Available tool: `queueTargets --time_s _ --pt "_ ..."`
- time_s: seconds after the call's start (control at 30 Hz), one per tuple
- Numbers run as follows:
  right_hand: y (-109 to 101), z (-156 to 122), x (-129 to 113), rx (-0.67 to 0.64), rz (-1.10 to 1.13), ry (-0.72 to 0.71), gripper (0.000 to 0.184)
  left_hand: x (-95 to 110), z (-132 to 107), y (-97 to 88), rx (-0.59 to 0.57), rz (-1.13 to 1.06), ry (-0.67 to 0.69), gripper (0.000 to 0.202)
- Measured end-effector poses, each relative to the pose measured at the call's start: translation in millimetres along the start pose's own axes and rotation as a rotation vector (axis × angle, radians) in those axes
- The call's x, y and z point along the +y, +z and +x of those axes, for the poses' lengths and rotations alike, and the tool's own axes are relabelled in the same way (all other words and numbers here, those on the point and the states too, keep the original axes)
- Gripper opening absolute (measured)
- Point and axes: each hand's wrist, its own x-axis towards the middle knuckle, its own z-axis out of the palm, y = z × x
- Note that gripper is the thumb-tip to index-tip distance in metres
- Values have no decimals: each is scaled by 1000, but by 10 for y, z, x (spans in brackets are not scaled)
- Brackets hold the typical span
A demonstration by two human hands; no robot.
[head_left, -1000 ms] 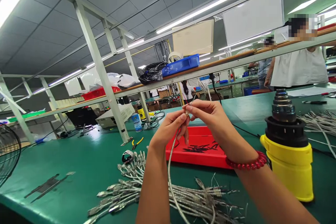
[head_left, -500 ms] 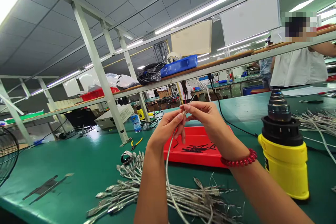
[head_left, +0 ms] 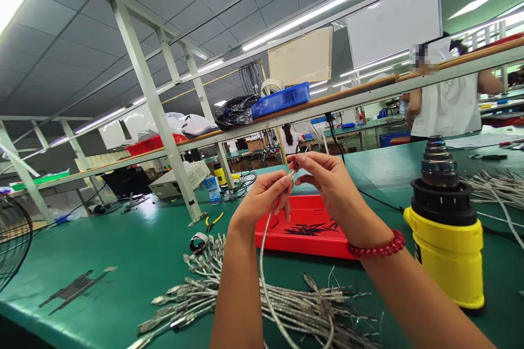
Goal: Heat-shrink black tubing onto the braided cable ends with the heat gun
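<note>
My left hand (head_left: 264,196) pinches a grey cable (head_left: 264,262) close to its stripped end, and the rest of the cable hangs down in a curve. Thin coloured wires (head_left: 295,161) fan out from that end. My right hand (head_left: 325,180) has its thumb and forefinger closed on these wires, just above the left fingertips. Behind and below both hands lies a red tray (head_left: 303,245) with short black tube pieces (head_left: 305,229) in it. Under my forearms a bundle of similar cables (head_left: 196,300) with metallic plugs is spread on the green table (head_left: 123,262).
A yellow heat gun (head_left: 448,256) stands nozzle up at the right, its cord running behind my right arm. Yellow-handled pliers (head_left: 214,222) and a tape roll (head_left: 198,242) lie left of the tray. More cables (head_left: 495,182) lie far right. A person in white (head_left: 448,103) stands beyond the shelf.
My right hand has shifted slightly right and up, and more of the wires show between the hands. The person in white has moved left.
</note>
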Motion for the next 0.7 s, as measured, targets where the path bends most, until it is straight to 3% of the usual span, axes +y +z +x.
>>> queueTargets --time_s 0.13,0.23,0.33,0.47,0.6,0.7 --pt "0 11 -8 -9 -108 18 44 40 22 75 60 -15 -1 36" --pt "-31 21 14 -178 -272 -3 55 51 60 95 156 70 54 34" --pt "-58 11 38 -363 -360 26 58 36 85 77 122 96 70 32" --pt "-11 -24 5 -268 -450 -77 51 89 56 74 109 190 31 37" --pt "29 -23 0 -286 -281 70 51 204 -5 83 91 264 24 40" --pt "24 -7 35 -290 -98 174 48 282 -40 114 -41 258 5 42"
